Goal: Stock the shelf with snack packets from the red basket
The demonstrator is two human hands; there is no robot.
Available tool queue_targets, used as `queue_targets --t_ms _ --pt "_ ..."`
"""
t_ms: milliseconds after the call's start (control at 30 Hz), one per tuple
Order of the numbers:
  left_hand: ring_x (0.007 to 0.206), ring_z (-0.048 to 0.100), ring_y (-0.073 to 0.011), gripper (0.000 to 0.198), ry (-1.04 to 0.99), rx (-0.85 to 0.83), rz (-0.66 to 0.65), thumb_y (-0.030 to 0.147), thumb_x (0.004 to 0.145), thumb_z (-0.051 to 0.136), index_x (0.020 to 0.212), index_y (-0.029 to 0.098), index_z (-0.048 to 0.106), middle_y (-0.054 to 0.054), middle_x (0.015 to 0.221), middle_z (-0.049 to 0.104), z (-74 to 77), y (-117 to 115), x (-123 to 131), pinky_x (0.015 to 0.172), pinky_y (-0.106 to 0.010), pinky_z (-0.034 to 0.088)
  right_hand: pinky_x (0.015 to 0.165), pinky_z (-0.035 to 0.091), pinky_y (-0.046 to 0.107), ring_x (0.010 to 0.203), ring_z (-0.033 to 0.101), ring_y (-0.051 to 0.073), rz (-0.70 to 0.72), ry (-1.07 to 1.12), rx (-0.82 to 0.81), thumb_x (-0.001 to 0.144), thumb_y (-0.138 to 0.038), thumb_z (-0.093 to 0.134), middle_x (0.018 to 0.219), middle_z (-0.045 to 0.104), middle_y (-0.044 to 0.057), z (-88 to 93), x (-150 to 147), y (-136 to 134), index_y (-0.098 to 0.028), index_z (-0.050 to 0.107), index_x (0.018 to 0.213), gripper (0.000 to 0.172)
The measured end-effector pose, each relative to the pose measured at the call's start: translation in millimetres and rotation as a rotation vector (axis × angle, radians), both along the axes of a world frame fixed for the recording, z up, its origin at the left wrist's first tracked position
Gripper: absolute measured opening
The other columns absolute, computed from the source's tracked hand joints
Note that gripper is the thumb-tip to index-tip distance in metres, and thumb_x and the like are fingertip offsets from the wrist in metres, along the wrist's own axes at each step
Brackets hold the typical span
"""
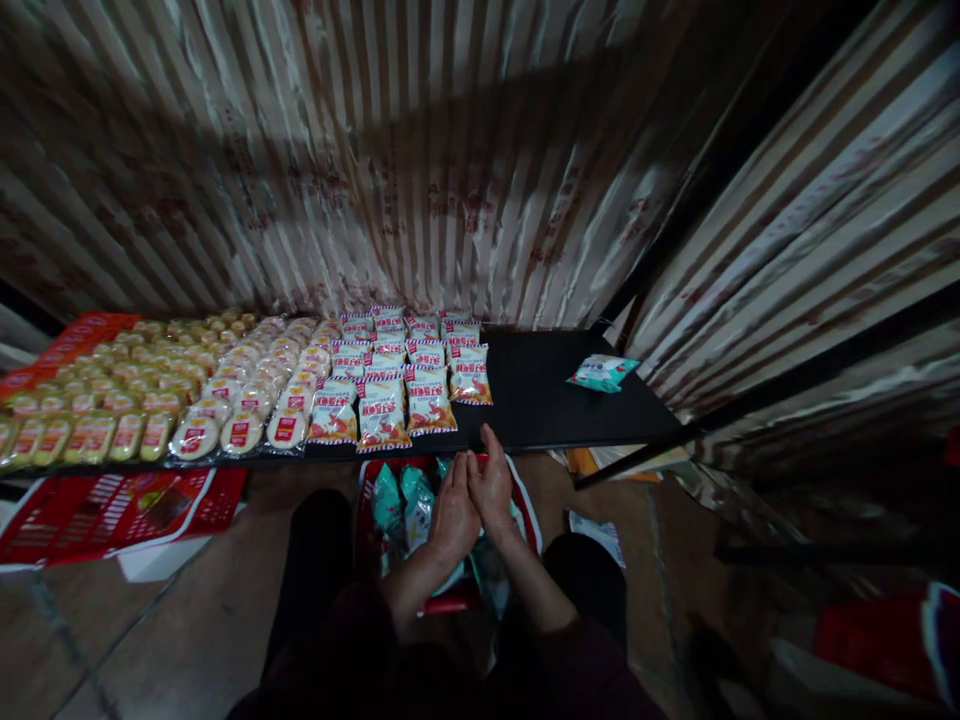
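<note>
The teal packets [390, 497] are lying in the red basket [448, 604], directly beneath both hands. Above the basket, the left hand [452, 518] and right hand [493, 488] are pressing flat against each other, fingers extended, gripping nothing visible.

We see a long black shelf board [540, 395] with a smooth, matt face that takes almost no light. On it, the red-and-white printed snack packets [427, 400] are glossy plastic film, crinkled at the sealed ends. The round pale cakes in clear wrappers [240, 430] shine the same way. Below, we make out a red plastic basket [450, 604] with a smooth, slightly shiny rim, holding teal film packets [388, 497]. The dark sleeves [360, 620] read as matt cloth. The brown floor [187, 620] looks like smooth tile with a dull sheen. The striped wall covering [337, 150] has a faint gloss, but we cannot tell its material.
</note>
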State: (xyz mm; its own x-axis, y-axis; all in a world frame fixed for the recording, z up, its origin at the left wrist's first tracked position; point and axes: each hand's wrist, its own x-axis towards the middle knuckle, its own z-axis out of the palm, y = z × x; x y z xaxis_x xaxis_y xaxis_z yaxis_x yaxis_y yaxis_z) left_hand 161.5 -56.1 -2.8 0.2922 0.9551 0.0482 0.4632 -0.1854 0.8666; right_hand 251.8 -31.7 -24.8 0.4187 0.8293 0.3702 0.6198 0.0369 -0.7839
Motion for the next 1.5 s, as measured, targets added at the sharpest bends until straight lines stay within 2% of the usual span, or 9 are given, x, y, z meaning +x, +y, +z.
queue_targets --t_ms 200,433,600,667,900,1067,1200,1367,1500 --pt "0.136 0.037 -0.0228 0.049 0.202 0.013 0.07 0.008 0.081 0.039 0.129 0.009 0.051 -0.016 0.143 0.044 -31.5 -37 -47 0.113 -0.041 0.032 0.104 0.04 0.048 0.121 0.051 0.024 0.137 -0.012 -0.09 0.085 -0.023 0.041 0.129 0.057 0.013 -20.4 -44 -48 -0.016 0.048 0.133 0.05" --pt "0.143 0.017 -0.0324 0.054 0.483 0.024 0.213 0.005 0.073 0.048 0.126 0.006 0.053 -0.019 0.148 0.035 -56.9 -54 -100 0.114 -0.05 0.026 0.104 0.041 0.042 0.116 0.056 0.023 0.317 -0.014 -0.291 0.085 -0.018 0.041 0.121 0.063 0.011 -30.1 -71 -65 -0.017 0.06 0.12 0.04" --pt "0.136 0.037 -0.0254 0.055 0.427 -0.136 0.168 0.005 0.076 0.046 0.13 0.011 0.05 -0.015 0.15 0.034 -75.8 -68 -120 0.108 -0.036 0.038 0.094 0.049 0.04 0.1 0.065 0.022 0.424 0.071 -0.461 0.08 -0.014 0.047 0.108 0.07 0.011 -45.2 -97 -84 -0.017 0.062 0.117 0.04" --pt "0.135 0.038 -0.0229 0.051 0.386 -0.143 0.165 0.008 0.08 0.043 0.129 0.016 0.052 -0.01 0.15 0.035 -77.2 -73 -124 0.107 -0.034 0.039 0.096 0.048 0.041 0.104 0.064 0.022 0.438 0.076 -0.472 0.078 -0.013 0.048 0.111 0.07 0.01 -52.6 -107 -96 -0.019 0.064 0.114 0.04" --pt "0.125 0.051 -0.0238 0.048 0.325 -0.203 0.212 0.015 0.087 0.039 0.135 0.017 0.046 -0.013 0.15 0.032 -64.0 -80 -122 0.1 -0.035 0.047 0.101 0.044 0.044 0.111 0.061 0.026 0.379 0.118 -0.464 0.082 -0.02 0.047 0.114 0.068 0.012 -63.4 -115 -113 -0.018 0.067 0.11 0.034" --pt "0.129 0.046 -0.0249 0.042 0.346 -0.181 0.236 0.016 0.086 0.043 0.126 0.018 0.055 -0.011 0.148 0.037 -58.4 -77 -120 0.101 -0.035 0.046 0.099 0.045 0.043 0.109 0.062 0.024 0.345 0.193 -0.476 0.085 -0.029 0.048 0.113 0.069 0.009 -60.0 -112 -111 -0.021 0.067 0.111 0.033" --pt "0.13 0.044 -0.0254 0.039 0.337 -0.179 0.301 0.018 0.087 0.043 0.123 0.017 0.057 -0.011 0.147 0.037 -44.1 -71 -115 0.103 -0.035 0.043 0.099 0.046 0.041 0.11 0.062 0.023 0.33 0.263 -0.49 0.089 -0.039 0.044 0.116 0.068 0.01 -48.1 -110 -106 -0.019 0.065 0.115 0.039" --pt "0.137 0.034 -0.0258 0.038 0.257 -0.259 0.316 0.021 0.088 0.043 0.122 0.013 0.057 -0.014 0.144 0.042 -14.8 -53 -110 0.112 -0.039 0.029 0.098 0.046 0.041 0.107 0.064 0.022 0.319 0.458 -0.407 0.087 -0.049 0.048 0.112 0.07 0.007 -20.5 -101 -94 -0.022 0.067 0.11 0.04" --pt "0.127 0.047 -0.0257 0.033 0.176 -0.346 0.293 0.022 0.088 0.041 0.112 0.013 0.062 -0.015 0.129 0.057 -2.1 -30 -107 0.109 -0.04 0.031 0.101 0.044 0.041 0.113 0.06 0.021 0.345 0.54 -0.327 0.084 -0.049 0.053 0.118 0.068 0.006 -5.3 -89 -85 -0.025 0.067 0.111 0.038"
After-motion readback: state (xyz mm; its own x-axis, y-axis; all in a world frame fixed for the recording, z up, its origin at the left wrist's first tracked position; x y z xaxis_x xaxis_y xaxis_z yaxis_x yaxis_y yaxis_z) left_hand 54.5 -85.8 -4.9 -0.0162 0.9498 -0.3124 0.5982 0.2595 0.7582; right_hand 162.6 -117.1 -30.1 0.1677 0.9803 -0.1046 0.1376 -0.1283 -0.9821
